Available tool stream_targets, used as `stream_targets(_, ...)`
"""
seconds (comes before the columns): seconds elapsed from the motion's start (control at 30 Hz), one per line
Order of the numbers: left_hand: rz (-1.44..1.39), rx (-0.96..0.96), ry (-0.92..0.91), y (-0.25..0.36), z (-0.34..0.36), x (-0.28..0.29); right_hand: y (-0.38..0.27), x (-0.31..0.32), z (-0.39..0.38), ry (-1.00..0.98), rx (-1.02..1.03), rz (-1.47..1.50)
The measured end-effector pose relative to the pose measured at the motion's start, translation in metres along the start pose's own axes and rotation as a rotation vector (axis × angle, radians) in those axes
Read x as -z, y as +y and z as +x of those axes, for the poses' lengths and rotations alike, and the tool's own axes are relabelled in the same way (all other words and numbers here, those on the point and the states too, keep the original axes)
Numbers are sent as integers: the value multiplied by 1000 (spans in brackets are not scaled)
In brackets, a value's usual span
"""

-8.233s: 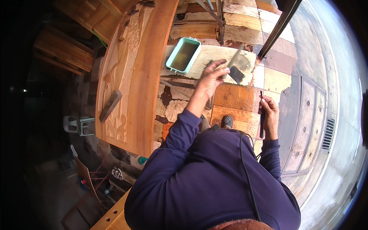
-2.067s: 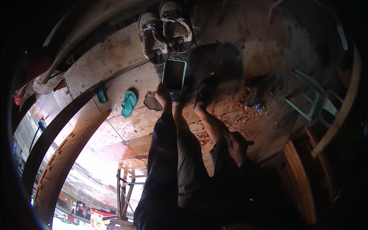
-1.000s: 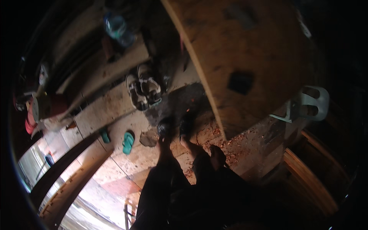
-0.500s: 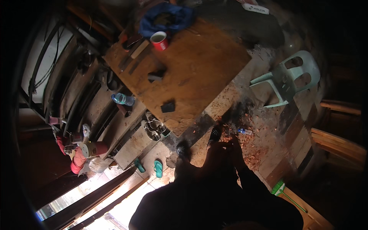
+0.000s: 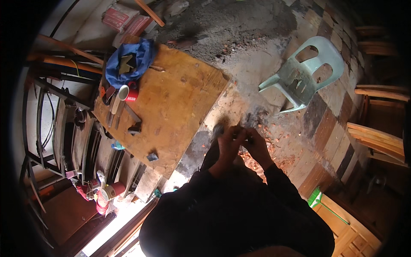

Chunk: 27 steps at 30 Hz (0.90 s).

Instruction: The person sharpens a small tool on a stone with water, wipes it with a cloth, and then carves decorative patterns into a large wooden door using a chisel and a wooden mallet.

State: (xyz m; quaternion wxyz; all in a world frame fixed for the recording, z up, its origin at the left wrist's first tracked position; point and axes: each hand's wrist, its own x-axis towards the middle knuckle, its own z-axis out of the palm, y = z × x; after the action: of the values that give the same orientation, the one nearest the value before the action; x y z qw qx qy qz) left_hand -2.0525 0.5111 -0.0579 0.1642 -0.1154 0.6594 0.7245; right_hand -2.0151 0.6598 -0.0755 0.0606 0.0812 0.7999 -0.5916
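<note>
My left hand and my right hand meet in front of my body, with dark sleeves behind them. The fingers of both are bent and drawn together at the tips. Whatever lies between them is too small and shaded to make out. Just left of the hands is the corner of a worn wooden board table. Nearest to me on it lies a small dark square piece. Further off are a dark, bent object, a red cup with a pale inside, and a blue bag.
A pale green plastic chair stands to the right. Reddish rubble covers the floor by my hands. Grey cement-like heaps and red-and-white sacks lie beyond the table. Shelving stands left; a green broom lies at lower right.
My view has swung, so the table now sits further left and the sacks have come into sight. Both hands are higher in the picture and still together. The sandals have mostly left view.
</note>
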Motion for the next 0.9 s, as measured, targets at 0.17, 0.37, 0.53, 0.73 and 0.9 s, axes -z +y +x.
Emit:
stream_targets(0.17,-544,-140,15,41,121,-41,-30,52,82,35,-108,-232)
stream_targets(0.37,-519,-159,-146,109,241,-110,-38,126,202,253,27,-363)
stream_targets(0.53,-453,-93,-133,157,321,-153,-48,187,297,289,119,-458)
stream_targets(0.73,-512,-288,36,198,439,-178,-36,231,462,221,445,-495)
stream_targets(0.9,-604,-298,465,240,485,-158,-80,228,569,-53,743,-569)
